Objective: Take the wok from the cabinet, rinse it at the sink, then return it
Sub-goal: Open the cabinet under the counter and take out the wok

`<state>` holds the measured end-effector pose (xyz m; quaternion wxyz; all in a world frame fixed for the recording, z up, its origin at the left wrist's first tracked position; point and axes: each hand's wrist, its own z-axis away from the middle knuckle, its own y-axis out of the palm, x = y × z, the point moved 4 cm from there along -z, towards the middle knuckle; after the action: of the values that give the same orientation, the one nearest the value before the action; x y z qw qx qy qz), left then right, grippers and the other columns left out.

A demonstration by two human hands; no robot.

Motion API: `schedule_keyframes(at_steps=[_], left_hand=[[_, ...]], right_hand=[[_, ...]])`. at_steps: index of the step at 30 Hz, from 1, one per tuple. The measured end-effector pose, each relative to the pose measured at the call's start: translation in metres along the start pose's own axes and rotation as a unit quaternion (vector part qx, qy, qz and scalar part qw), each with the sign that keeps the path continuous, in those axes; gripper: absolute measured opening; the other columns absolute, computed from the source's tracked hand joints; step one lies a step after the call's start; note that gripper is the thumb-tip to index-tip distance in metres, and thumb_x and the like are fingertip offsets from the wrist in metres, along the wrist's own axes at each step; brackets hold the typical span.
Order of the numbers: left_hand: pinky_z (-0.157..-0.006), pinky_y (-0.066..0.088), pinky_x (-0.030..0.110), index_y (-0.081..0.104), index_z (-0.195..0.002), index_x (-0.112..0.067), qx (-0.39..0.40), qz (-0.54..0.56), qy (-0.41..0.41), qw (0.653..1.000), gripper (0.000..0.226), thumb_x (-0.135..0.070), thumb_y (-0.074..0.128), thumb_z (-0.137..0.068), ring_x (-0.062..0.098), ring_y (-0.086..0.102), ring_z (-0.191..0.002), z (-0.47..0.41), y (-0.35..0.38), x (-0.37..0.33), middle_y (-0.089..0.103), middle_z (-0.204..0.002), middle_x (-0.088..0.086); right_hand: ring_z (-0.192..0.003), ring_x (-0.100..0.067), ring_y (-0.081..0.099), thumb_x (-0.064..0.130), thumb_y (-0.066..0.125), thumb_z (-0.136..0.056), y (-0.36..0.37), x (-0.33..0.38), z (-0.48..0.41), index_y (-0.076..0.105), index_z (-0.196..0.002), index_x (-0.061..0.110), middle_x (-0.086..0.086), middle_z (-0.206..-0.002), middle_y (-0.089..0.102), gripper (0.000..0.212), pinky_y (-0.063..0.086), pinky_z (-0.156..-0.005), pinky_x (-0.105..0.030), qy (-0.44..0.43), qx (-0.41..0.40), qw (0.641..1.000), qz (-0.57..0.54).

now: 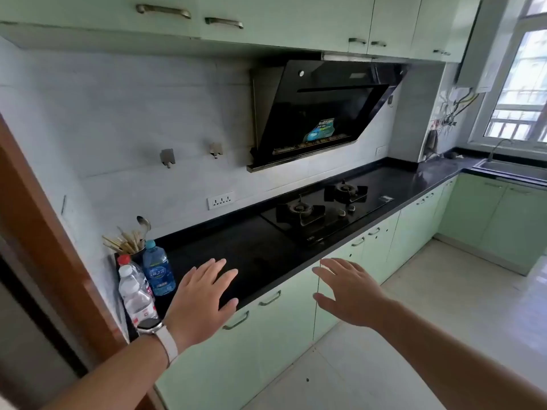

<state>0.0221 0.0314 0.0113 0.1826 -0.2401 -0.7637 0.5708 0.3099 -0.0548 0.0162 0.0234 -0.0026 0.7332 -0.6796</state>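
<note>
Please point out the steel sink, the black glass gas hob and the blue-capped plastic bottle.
Steel sink (503, 168): head view, on its steel rim.
Black glass gas hob (296, 229): head view, on bare glass near its front.
Blue-capped plastic bottle (158, 272): head view, on its blue label.

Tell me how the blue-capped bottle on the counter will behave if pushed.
The blue-capped bottle stands tall and narrow, so a high push would probably tip it. Its round body would likely roll once down. Neighbouring bottles may stop it leftward.

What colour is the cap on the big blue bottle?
Light blue, almost turquoise; the bottle cap shows best in the head view.
</note>
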Motion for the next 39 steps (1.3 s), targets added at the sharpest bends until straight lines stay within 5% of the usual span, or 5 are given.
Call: schedule_keyframes(at_steps=[4,27,39], left_hand=[[-0.116,0.027,0.046,0.051,-0.142,-0.03,-0.016,-0.02,0.019,0.999,0.063,-0.057,0.036,-0.088,0.022,0.035,-0.146,-0.003,0.001,-0.007,0.046,-0.152,0.0],[-0.113,0.036,0.048,0.055,-0.138,-0.027,0.009,0.008,-0.022,1.0,0.058,-0.055,0.043,-0.089,0.023,0.042,-0.142,-0.024,0.05,-0.093,0.052,-0.148,0.002],[-0.114,0.034,0.047,0.053,-0.14,-0.028,0.077,0.016,-0.045,0.996,0.062,-0.055,0.036,-0.088,0.023,0.041,-0.143,-0.036,0.1,-0.055,0.05,-0.149,0.002]], right_hand=[[-0.149,-0.022,0.028,0.065,0.02,-0.089,0.004,-0.005,0.001,0.036,-0.153,0.026,0.0,-0.158,0.037,0.077,0.019,-0.122,-0.038,-0.012,-0.01,1.0,0.007],[-0.148,-0.022,0.027,0.054,0.037,-0.098,0.026,-0.069,0.014,0.035,-0.153,0.025,-0.001,-0.159,0.035,0.062,0.018,-0.122,-0.037,-0.051,0.004,0.998,-0.043],[-0.148,-0.021,0.026,0.059,0.026,-0.094,0.072,-0.057,-0.039,0.033,-0.153,0.026,0.0,-0.16,0.033,0.069,0.019,-0.121,-0.037,-0.071,0.061,0.994,-0.058]])
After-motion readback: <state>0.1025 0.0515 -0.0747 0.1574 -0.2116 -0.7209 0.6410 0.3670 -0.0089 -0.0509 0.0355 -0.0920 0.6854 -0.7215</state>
